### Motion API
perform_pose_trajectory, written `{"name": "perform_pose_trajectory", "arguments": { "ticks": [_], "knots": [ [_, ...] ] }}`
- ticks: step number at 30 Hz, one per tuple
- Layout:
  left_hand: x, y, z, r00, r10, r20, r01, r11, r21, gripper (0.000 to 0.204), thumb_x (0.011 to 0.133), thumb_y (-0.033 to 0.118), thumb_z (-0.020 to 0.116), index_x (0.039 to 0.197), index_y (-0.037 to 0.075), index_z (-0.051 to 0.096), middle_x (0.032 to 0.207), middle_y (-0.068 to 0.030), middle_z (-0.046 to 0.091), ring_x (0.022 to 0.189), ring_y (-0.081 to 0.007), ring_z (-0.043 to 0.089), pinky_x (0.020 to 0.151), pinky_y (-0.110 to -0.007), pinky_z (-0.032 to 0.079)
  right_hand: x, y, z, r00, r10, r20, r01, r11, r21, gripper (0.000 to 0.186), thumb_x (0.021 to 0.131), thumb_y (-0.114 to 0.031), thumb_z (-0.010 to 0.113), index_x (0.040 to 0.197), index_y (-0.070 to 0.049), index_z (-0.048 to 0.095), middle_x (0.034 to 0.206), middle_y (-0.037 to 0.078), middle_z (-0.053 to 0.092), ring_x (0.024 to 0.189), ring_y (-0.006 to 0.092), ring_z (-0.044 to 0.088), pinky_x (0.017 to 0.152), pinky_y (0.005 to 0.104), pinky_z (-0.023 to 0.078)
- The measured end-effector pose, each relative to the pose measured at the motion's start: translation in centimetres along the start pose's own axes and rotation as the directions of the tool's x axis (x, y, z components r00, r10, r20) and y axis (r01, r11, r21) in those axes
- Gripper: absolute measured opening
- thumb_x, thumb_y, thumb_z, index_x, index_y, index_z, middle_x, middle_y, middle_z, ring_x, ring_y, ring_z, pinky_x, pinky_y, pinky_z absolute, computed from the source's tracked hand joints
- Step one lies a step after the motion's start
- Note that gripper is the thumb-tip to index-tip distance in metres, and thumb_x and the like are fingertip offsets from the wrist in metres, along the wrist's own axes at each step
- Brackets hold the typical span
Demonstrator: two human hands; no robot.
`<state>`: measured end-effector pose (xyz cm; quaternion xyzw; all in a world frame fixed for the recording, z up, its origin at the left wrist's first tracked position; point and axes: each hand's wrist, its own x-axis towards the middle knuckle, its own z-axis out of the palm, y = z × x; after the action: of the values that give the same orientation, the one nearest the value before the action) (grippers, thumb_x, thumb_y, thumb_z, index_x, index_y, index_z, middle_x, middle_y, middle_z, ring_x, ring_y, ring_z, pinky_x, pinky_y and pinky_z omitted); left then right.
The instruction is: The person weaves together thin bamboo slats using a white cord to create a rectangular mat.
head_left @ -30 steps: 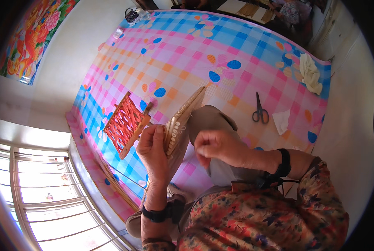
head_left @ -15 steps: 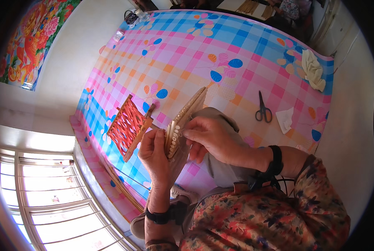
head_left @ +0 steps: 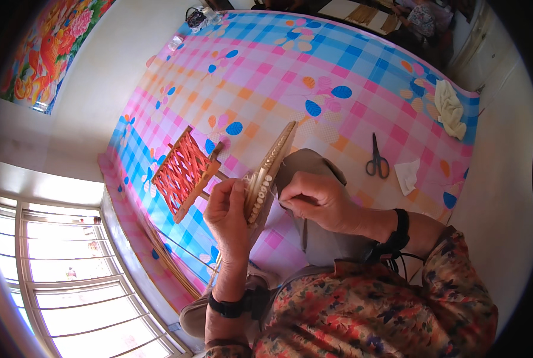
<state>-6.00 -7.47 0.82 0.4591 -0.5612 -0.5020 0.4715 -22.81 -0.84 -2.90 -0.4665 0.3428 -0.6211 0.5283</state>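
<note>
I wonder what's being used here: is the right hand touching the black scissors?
Apart. The head view shows patterned cloth between the right hand and the black scissors.

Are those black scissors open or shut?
Shut: the black scissors lie with their blades together, making one narrow point.

Your workpiece (head_left: 274, 156) is a straw-coloured, woven-looking panel, presented to you nearly edge-on. Its long axis slants: the tapered tip points away from you and slightly right; the near portion is held at its left side by your left hand (head_left: 228, 218). A row of pale, rounded segments (head_left: 261, 200) lines the nearer part. A fine strand (head_left: 274, 193) shows between panel and right hand (head_left: 317, 200), too faint to trace fully.
</note>
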Motion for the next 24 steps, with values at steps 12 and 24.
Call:
{"name": "perform_pose_trajectory", "arguments": {
  "ticks": [12,24],
  "knots": [
    [0.0,-0.4,0.4,1.0,0.002,-0.02,-0.003,0.998,-0.061,0.009,0.096,0.008,0.061,0.097,0.0,0.065,0.088,-0.0005,0.066,0.078,-0.0043,0.058,0.07,-0.02,0.047,0.2,-3.3,-2.7,0.817,-0.285,0.502,0.569,0.539,-0.62,0.008,0.084,-0.002,0.069,0.091,-0.003,0.064,0.083,0.005,0.059,0.066,0.0148,0.055,0.058,0.0281,0.044],
    [-0.9,-0.4,1.7,1.0,-0.02,-0.019,0.019,0.998,-0.063,0.011,0.098,0.007,0.058,0.101,-0.001,0.064,0.089,-0.003,0.069,0.083,-0.0056,0.061,0.073,-0.022,0.05,12.4,-6.7,-3.2,0.806,0.351,0.476,0.093,0.72,-0.688,0.014,0.088,-0.01,0.067,0.098,-0.001,0.07,0.083,0.006,0.062,0.077,0.0155,0.06,0.073,0.0275,0.047]
  ]
}}
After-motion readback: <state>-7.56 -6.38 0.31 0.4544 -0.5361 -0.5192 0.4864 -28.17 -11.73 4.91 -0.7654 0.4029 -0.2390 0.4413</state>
